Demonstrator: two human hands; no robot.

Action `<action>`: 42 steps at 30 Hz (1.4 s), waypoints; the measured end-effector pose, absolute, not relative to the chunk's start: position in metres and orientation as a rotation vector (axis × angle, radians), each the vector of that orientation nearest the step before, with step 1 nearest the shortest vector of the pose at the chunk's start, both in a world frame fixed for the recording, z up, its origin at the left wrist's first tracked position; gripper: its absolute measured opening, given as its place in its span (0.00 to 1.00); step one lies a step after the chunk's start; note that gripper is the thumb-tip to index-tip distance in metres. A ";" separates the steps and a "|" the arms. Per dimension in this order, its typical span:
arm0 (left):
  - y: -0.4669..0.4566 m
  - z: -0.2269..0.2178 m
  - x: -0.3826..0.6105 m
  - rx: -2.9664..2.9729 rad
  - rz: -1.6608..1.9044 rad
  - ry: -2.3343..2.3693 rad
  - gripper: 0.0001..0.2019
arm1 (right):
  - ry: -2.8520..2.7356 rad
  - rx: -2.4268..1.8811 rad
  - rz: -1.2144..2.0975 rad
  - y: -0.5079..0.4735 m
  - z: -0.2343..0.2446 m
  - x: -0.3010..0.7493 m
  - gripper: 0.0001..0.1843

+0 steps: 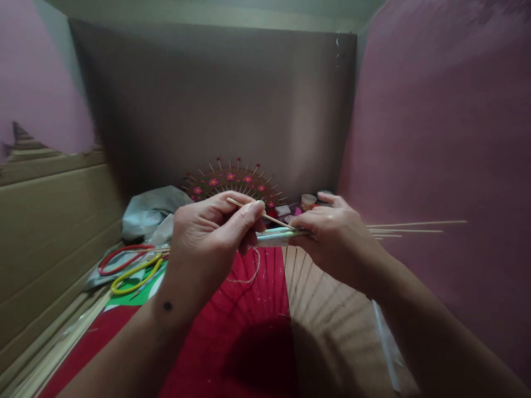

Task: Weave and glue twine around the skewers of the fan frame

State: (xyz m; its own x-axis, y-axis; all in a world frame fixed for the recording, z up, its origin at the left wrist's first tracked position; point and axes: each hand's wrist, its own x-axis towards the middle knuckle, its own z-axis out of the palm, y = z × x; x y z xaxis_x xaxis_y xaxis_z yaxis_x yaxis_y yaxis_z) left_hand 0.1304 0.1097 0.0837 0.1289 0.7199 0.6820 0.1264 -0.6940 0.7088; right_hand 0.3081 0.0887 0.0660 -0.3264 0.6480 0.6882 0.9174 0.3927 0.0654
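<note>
My left hand (218, 226) is closed in a pinch around a thin wooden stick (276, 220), which slants down to the right. The stick's lower end meets the fingers of my right hand (332, 226). That hand is closed on a bundle of pale, whitish-green strips (276, 236), whose left end lies just beside my left fingertips. Several long thin sticks (415, 228) stick out to the right past my right hand; its palm hides how they join the bundle. Below the hands, a loop of thin string (258, 271) lies on red cloth (249, 309).
Behind the hands stands a brown fan-shaped piece with pink flowers (230, 177) and radiating pins. Red-handled (103, 265) and yellow-handled scissors (118, 284) lie left, near a grey plastic bag (145, 213). A small cup (307, 202) stands behind. Cardboard (53, 221) walls the left.
</note>
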 end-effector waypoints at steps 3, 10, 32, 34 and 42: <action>0.109 0.086 0.131 1.963 1.582 0.873 0.08 | -2.077 -1.349 -0.613 0.088 0.067 0.307 0.03; 0.104 0.085 0.132 2.051 1.634 0.918 0.07 | -2.092 -1.369 -0.594 0.089 0.068 0.307 0.05; 0.123 0.087 0.120 1.952 1.566 0.824 0.09 | -2.017 -1.286 -0.625 0.095 0.057 0.318 0.04; 0.121 0.088 0.117 1.956 1.574 0.825 0.09 | -2.021 -1.287 -0.629 0.096 0.056 0.319 0.04; 0.117 0.084 0.124 1.971 1.601 0.772 0.10 | -2.028 -1.276 -0.628 0.094 0.059 0.316 0.03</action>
State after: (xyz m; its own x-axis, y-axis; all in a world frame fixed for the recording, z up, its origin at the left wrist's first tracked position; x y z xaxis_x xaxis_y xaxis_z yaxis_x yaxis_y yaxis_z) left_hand 0.1240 0.1171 0.0842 0.1549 0.6897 0.7074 0.1244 -0.7239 0.6786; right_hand 0.3156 0.0939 0.0594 -0.3131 0.5974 0.7383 0.9102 0.4107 0.0536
